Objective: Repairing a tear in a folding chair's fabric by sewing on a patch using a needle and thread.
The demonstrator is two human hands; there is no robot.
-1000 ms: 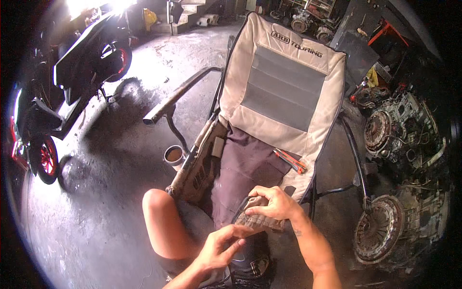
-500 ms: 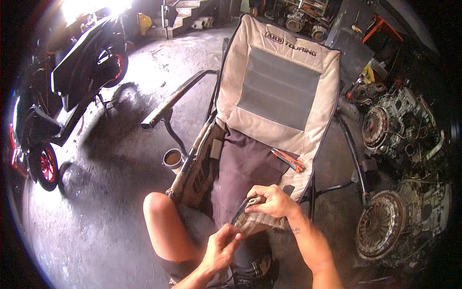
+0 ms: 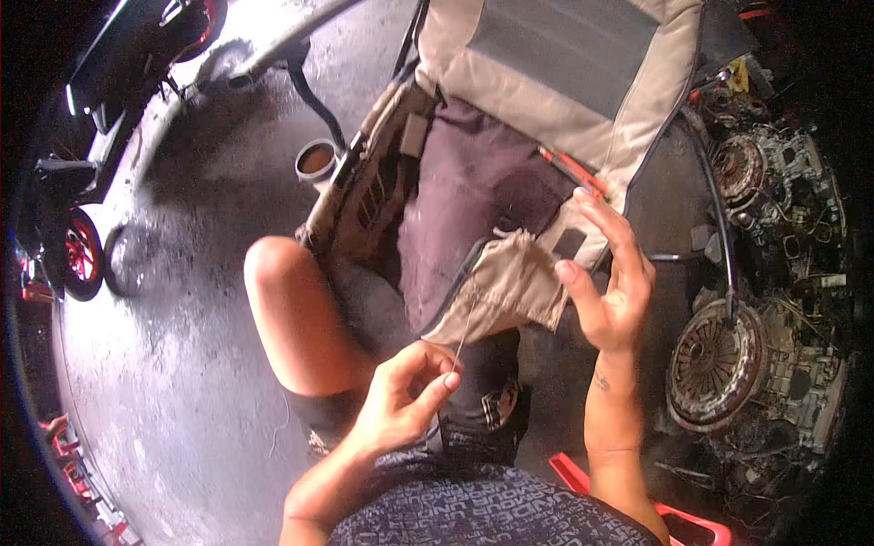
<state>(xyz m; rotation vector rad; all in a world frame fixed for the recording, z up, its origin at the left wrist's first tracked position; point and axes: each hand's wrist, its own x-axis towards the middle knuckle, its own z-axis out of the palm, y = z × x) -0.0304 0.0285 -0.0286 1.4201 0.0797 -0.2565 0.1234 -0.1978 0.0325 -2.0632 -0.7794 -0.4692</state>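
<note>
A beige and grey folding camp chair (image 3: pixel 510 64) leans in front of me. Its loose beige fabric flap (image 3: pixel 505 287), with dark edging and a frayed end, hangs over my lap. Below the flap, my left hand (image 3: pixel 410 391) pinches a thin thread (image 3: pixel 467 332) between thumb and forefinger; the thread runs up across the flap. My right hand (image 3: pixel 612 282) is raised just right of the flap, thumb and fingers spread, holding nothing I can see. Past its fingertips, an orange utility knife (image 3: pixel 574 173) lies on the chair. A dark purple cloth (image 3: pixel 473 191) covers the seat.
A cup of brown liquid (image 3: pixel 317 161) sits in a holder by the chair's left side. Greasy engine parts with a round clutch plate (image 3: pixel 715 364) lie on the right. A motorcycle (image 3: pixel 82 250) stands at left. Part of a red plastic object (image 3: pixel 696 528) shows behind my right arm.
My right hand has let go of the flap, opened and moved right and up. My left hand has come off the edging and now draws a thread. The view has tilted downward.
</note>
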